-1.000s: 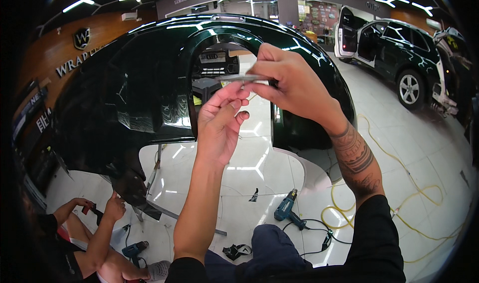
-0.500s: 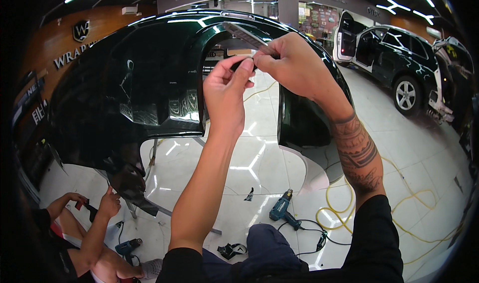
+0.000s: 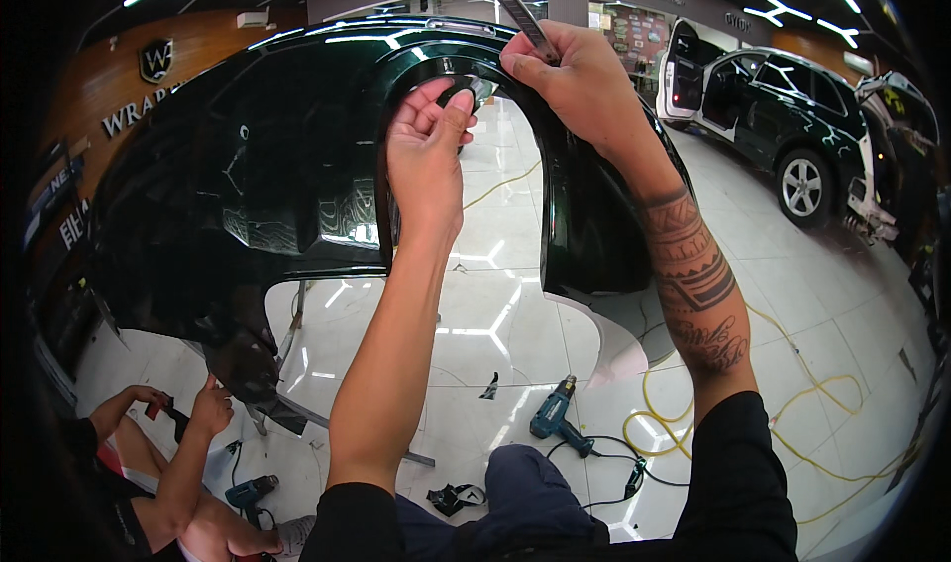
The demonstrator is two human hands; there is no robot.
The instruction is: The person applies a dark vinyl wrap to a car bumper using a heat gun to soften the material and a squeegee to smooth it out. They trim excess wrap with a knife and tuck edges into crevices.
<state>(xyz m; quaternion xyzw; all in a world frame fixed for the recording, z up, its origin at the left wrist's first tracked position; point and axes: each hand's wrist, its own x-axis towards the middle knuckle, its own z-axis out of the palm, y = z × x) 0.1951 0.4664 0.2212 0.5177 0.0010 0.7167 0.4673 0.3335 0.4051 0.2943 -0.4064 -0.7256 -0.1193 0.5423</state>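
A glossy dark green car body panel point(image 3: 287, 136) with an arched cut-out stands in front of me. At the top of the arch my left hand point(image 3: 428, 151) is closed, thumb against fingers, on a dark, shiny strip of film point(image 3: 481, 91) by the panel's edge. Part of the strip is hidden by the fingers. My right hand point(image 3: 575, 82) is raised to the right, above the arch's rim. It grips a slim snap-off utility knife point(image 3: 519, 15), which points up and left, apart from the panel.
A blue heat gun point(image 3: 555, 415) lies on the tiled floor beside a coiled yellow cable point(image 3: 649, 433) and film scraps point(image 3: 456, 499). At lower left a person point(image 3: 173, 463) sits by the panel, a second heat gun point(image 3: 252, 491) close by. A dark car point(image 3: 783, 116) stands far right, door open.
My right hand has lifted the knife up, away from my left hand and the arch edge. My left hand has shifted slightly left and down. The other person has barely moved.
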